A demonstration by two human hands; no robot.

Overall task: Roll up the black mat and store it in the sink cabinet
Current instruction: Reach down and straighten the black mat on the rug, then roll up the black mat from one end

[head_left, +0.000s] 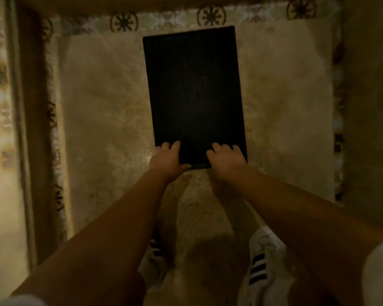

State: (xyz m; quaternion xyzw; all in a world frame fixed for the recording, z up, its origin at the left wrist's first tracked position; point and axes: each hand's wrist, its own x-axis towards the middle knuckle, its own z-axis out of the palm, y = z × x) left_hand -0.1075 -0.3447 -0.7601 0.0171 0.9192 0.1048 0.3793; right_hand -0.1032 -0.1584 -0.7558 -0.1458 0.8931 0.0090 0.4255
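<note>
A black ribbed mat lies flat on the pale floor, its long side running away from me. My left hand grips the near left corner, fingers on top and thumb along the near edge. At the near right corner, my right hand holds the mat the same way, fingers curled over the top. The mat is unrolled along its whole length. No sink cabinet can be made out in this view.
The beige floor has a patterned tile border at the far side and left. A dark wooden strip runs along the left. A wall or cabinet face stands at the right. My white striped shoes stand below.
</note>
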